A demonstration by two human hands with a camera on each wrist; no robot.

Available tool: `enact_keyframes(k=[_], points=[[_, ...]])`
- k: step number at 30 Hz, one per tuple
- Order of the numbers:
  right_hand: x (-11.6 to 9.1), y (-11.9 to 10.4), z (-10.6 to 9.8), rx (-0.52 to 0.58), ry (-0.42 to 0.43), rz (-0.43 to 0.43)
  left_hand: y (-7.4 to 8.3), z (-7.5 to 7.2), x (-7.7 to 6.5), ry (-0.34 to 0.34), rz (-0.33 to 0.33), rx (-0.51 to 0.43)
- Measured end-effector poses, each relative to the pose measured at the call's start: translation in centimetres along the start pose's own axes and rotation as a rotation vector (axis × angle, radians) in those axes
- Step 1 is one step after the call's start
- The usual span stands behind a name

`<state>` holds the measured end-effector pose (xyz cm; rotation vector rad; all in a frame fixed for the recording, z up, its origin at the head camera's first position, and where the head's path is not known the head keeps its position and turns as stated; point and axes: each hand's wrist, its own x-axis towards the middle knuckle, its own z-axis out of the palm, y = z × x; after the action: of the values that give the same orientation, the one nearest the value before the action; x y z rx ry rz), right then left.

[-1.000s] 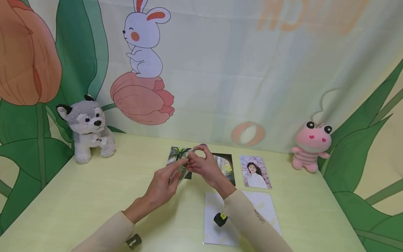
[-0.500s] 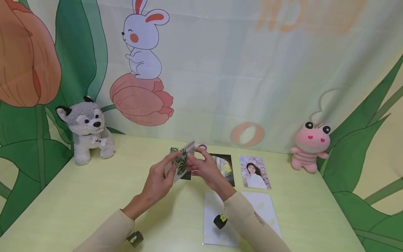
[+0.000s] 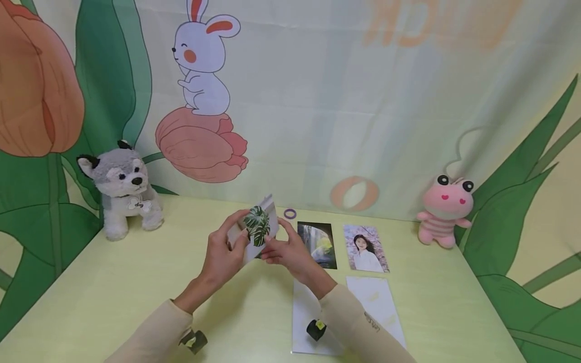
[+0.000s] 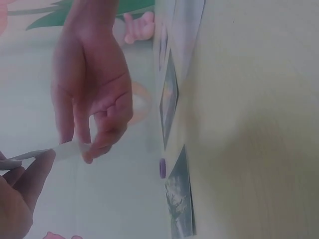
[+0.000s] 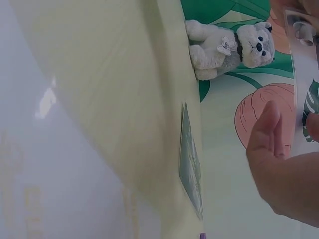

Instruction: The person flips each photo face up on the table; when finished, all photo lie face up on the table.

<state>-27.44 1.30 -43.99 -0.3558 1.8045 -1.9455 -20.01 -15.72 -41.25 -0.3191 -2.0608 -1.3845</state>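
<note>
A flat white sleeve (image 3: 258,229) printed with green monstera leaves is held up between both hands, tilted, above the table. Its upper edge looks clear or silvery in the right wrist view. My left hand (image 3: 222,252) grips its left side, thumb on the front. At the right edge my right hand (image 3: 295,252) pinches it with thumb and fingers. Behind the hands lies a palm photo (image 4: 179,204), mostly hidden in the head view. To the right are a waterfall photo (image 3: 320,247) and a portrait photo (image 3: 365,249).
A white sheet or folder (image 3: 376,302) lies under the right forearm. Near the back edge sits a purple ring (image 3: 290,214). A plush husky (image 3: 124,189) stands at the back left, a pink plush frog (image 3: 442,212) at the back right. A printed curtain hangs behind.
The sleeve has turned from nearly edge-on to showing its leaf print, and has moved slightly left. The right hand has slid from its upper end down to its right edge.
</note>
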Motion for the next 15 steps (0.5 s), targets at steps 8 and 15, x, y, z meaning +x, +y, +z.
enact_keyframes(k=[8, 15], points=[[-0.17, -0.74, 0.57, 0.124, -0.005, -0.03, 0.02, 0.01, -0.2, 0.017, -0.039, -0.044], [-0.02, -0.68, 0.59, 0.117, 0.024, -0.013, -0.11, -0.75, -0.15, -0.039, -0.088, -0.043]])
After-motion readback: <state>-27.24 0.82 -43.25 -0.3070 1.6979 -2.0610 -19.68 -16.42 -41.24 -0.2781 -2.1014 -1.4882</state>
